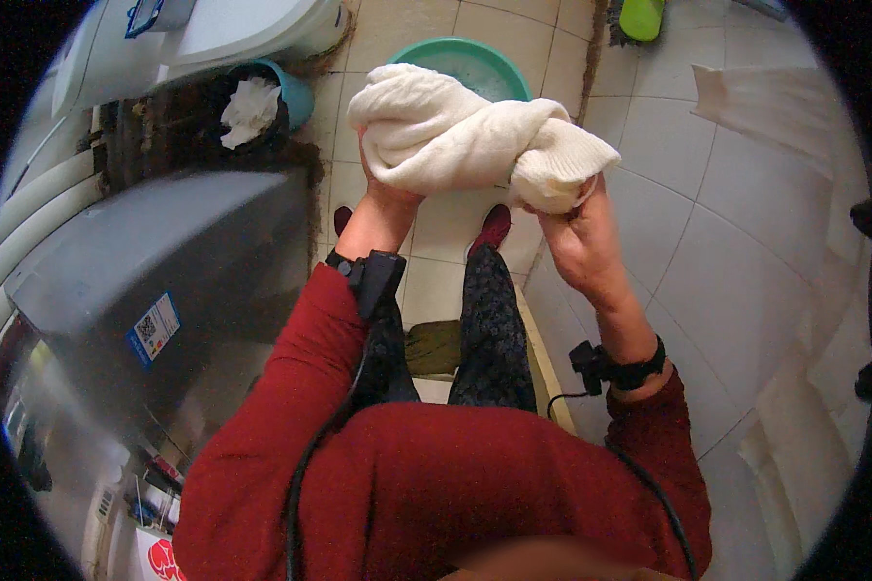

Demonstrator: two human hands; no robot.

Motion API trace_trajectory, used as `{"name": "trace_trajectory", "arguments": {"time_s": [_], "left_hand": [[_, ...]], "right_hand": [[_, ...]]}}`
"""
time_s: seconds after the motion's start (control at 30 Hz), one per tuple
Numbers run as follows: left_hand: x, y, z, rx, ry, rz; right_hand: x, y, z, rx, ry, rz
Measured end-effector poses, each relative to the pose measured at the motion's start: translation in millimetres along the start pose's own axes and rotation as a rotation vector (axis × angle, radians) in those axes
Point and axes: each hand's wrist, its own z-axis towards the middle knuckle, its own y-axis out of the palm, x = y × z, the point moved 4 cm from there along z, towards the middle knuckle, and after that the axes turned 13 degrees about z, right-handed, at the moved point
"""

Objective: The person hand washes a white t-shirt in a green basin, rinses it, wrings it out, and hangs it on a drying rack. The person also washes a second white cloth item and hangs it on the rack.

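Note:
A twisted cream knitted garment (465,138) with a ribbed edge stretches between my two hands, over the tiled floor. My left hand (385,174) grips its bulky left end from below; most of those fingers are hidden behind the cloth. At the ribbed right end, my right hand (578,225) holds the bunched fabric, its fingers partly covered. Just beyond the garment, a round green plastic basin (519,76) stands on the floor, partly hidden by the cloth, and seems to hold water.
A blue bin (298,98) with white crumpled paper (251,109) lies at upper left, beside a white appliance (261,25). A grey cabinet-like appliance (152,247) is on my left. White tiles (734,232) rise at right. A green brush (641,18) is at the top.

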Motion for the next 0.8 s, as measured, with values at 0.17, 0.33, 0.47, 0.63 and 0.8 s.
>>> {"name": "trace_trajectory", "arguments": {"time_s": [0.17,0.33,0.47,0.63,0.8], "left_hand": [[1,0,-1,-0.102,0.032,0.087],[-2,6,-3,-0.239,0.062,0.194],[0,9,-6,-0.266,-0.041,-0.255],[-4,9,-14,-0.086,-0.329,-1.508],[-19,1,-19,0.079,-0.41,-1.29]], "right_hand": [[-40,-11,9,-0.033,-0.467,-0.577],[-60,26,28,-0.19,-0.984,-0.344],[-71,40,30,-0.454,-1.031,-0.403],[-76,24,17,-0.289,-0.82,-0.568],[-9,-29,54,0.216,-0.155,-0.163]]}}
